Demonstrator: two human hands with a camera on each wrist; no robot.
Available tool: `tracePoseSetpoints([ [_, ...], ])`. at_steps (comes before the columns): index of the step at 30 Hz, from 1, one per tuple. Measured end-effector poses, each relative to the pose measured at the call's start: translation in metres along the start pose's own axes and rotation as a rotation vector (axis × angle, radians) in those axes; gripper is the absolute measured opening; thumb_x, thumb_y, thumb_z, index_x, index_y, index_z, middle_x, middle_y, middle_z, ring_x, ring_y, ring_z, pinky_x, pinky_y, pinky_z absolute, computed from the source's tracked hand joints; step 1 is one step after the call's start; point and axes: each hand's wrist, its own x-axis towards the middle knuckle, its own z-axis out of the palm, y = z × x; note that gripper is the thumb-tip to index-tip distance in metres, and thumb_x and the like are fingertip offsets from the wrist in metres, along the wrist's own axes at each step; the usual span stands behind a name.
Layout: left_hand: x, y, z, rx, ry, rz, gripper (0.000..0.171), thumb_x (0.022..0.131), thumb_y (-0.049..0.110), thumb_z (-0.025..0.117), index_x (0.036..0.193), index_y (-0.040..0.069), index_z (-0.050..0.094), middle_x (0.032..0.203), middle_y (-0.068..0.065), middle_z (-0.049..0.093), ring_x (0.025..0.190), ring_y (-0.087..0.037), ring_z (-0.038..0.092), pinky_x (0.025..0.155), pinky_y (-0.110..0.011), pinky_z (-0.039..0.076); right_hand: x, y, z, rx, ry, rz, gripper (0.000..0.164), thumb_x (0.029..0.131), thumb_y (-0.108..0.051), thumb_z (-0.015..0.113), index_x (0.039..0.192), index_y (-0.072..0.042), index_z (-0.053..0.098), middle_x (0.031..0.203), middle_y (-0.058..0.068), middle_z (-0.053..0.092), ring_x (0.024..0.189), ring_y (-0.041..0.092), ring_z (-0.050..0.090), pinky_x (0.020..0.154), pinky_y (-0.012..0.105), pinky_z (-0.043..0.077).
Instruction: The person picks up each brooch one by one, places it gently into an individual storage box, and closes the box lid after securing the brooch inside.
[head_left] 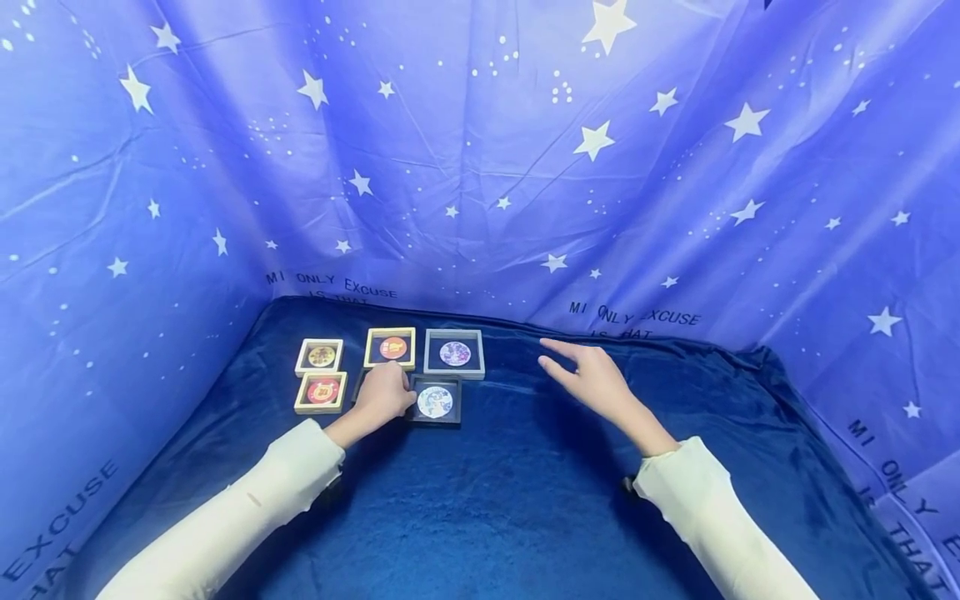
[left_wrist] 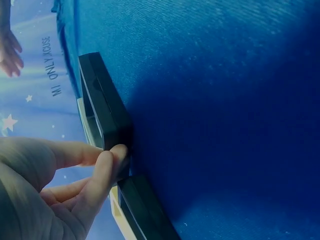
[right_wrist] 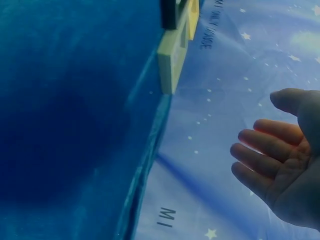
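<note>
My left hand (head_left: pixel 382 395) pinches the left edge of a black display frame (head_left: pixel 435 402) that holds a round white-and-blue disc. In the left wrist view, the fingertips meet at the near corner of this black frame (left_wrist: pixel 107 100). A second black frame (left_wrist: pixel 145 210) lies beside it, mostly hidden under the hand in the head view. My right hand (head_left: pixel 596 379) hovers over the cloth at the right, holding nothing. Its fingers look relaxed and spread from the thumb in the right wrist view.
Behind stand a grey frame (head_left: pixel 454 353) with a purple disc and a yellow frame (head_left: pixel 389 347) with an orange disc. Two cream frames, one upper (head_left: pixel 321 357) and one lower (head_left: pixel 322 392), lie at the left. Dark blue cloth (head_left: pixel 480 508) covers the table; starry curtains (head_left: pixel 480 167) surround it.
</note>
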Motion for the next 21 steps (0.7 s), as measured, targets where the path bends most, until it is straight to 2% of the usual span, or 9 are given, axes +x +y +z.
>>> tracePoseSetpoints([
  [4, -0.002, -0.001, 0.000, 0.013, 0.035, 0.028, 0.053, 0.083, 0.006, 0.076, 0.044, 0.017, 0.042, 0.039, 0.009, 0.036, 0.038, -0.006, 0.035, 0.042, -0.020, 0.022, 0.004, 0.002, -0.007, 0.023, 0.033, 0.004, 0.050, 0.105, -0.042, 0.055, 0.149, -0.019, 0.054, 0.049, -0.007, 0.026, 0.041, 0.007, 0.020, 0.047, 0.028, 0.033],
  [6, -0.002, -0.001, 0.000, 0.019, 0.058, 0.047, 0.055, 0.084, 0.007, 0.076, 0.044, 0.018, 0.039, 0.040, 0.010, 0.030, 0.038, -0.006, 0.029, 0.042, -0.021, 0.019, 0.006, 0.002, -0.010, 0.024, 0.056, -0.004, 0.050, 0.105, -0.042, 0.054, 0.149, -0.019, 0.053, 0.058, 0.003, 0.055, 0.041, 0.009, 0.020, 0.050, 0.031, 0.036],
  [8, -0.003, -0.001, -0.001, 0.020, 0.085, 0.069, 0.057, 0.085, 0.008, 0.074, 0.043, 0.018, 0.036, 0.040, 0.011, 0.027, 0.039, -0.005, 0.026, 0.042, -0.021, 0.017, 0.007, 0.004, -0.013, 0.023, 0.074, -0.009, 0.050, 0.105, -0.042, 0.053, 0.150, -0.020, 0.052, 0.096, 0.014, 0.075, 0.042, 0.015, 0.033, 0.056, 0.036, 0.044],
  [9, -0.003, 0.000, -0.002, 0.019, 0.099, 0.080, 0.057, 0.085, 0.008, 0.073, 0.043, 0.019, 0.035, 0.040, 0.011, 0.026, 0.039, -0.005, 0.025, 0.042, -0.021, 0.017, 0.008, 0.004, -0.015, 0.025, 0.082, -0.010, 0.050, 0.106, -0.042, 0.052, 0.150, -0.020, 0.052, 0.119, 0.016, 0.073, 0.049, 0.020, 0.049, 0.063, 0.040, 0.050],
  [11, -0.001, 0.003, -0.005, 0.016, 0.134, 0.097, 0.055, 0.085, 0.008, 0.070, 0.044, 0.019, 0.035, 0.042, 0.011, 0.025, 0.040, -0.006, 0.025, 0.042, -0.022, 0.017, 0.007, 0.005, -0.019, 0.041, 0.096, -0.005, 0.051, 0.106, -0.043, 0.051, 0.151, -0.020, 0.051, 0.153, 0.014, 0.051, 0.087, 0.032, 0.071, 0.085, 0.051, 0.054],
  [12, 0.000, 0.006, -0.008, 0.014, 0.152, 0.102, 0.053, 0.086, 0.009, 0.070, 0.045, 0.017, 0.037, 0.042, 0.010, 0.027, 0.041, -0.006, 0.027, 0.042, -0.022, 0.018, 0.007, 0.006, -0.022, 0.052, 0.096, 0.003, 0.052, 0.106, -0.044, 0.050, 0.152, -0.020, 0.049, 0.156, 0.014, 0.048, 0.112, 0.036, 0.068, 0.096, 0.055, 0.051],
  [14, 0.003, 0.011, -0.014, 0.011, 0.200, 0.111, 0.045, 0.086, 0.012, 0.069, 0.048, 0.014, 0.046, 0.045, 0.008, 0.034, 0.044, -0.009, 0.033, 0.043, -0.024, 0.022, 0.007, 0.006, -0.027, 0.069, 0.101, 0.011, 0.054, 0.107, -0.046, 0.048, 0.155, -0.022, 0.045, 0.160, 0.012, 0.042, 0.147, 0.037, 0.041, 0.113, 0.061, 0.037],
  [18, 0.010, 0.023, -0.032, -0.009, 0.285, 0.120, 0.023, 0.090, 0.019, 0.070, 0.073, 0.005, 0.074, 0.059, -0.003, 0.064, 0.052, -0.016, 0.054, 0.046, -0.028, 0.037, 0.010, 0.006, -0.037, 0.073, 0.119, 0.004, 0.060, 0.107, -0.049, 0.044, 0.160, -0.023, 0.034, 0.167, 0.008, 0.030, 0.156, 0.032, 0.024, 0.122, 0.061, 0.020],
  [21, 0.013, 0.030, -0.045, -0.045, 0.333, 0.129, 0.023, 0.093, 0.024, 0.068, 0.095, 0.003, 0.080, 0.074, -0.009, 0.075, 0.058, -0.022, 0.064, 0.050, -0.033, 0.045, 0.014, 0.005, -0.043, 0.046, 0.127, -0.017, 0.064, 0.107, -0.050, 0.041, 0.163, -0.024, 0.024, 0.170, 0.004, 0.021, 0.159, 0.028, 0.012, 0.125, 0.059, 0.010],
])
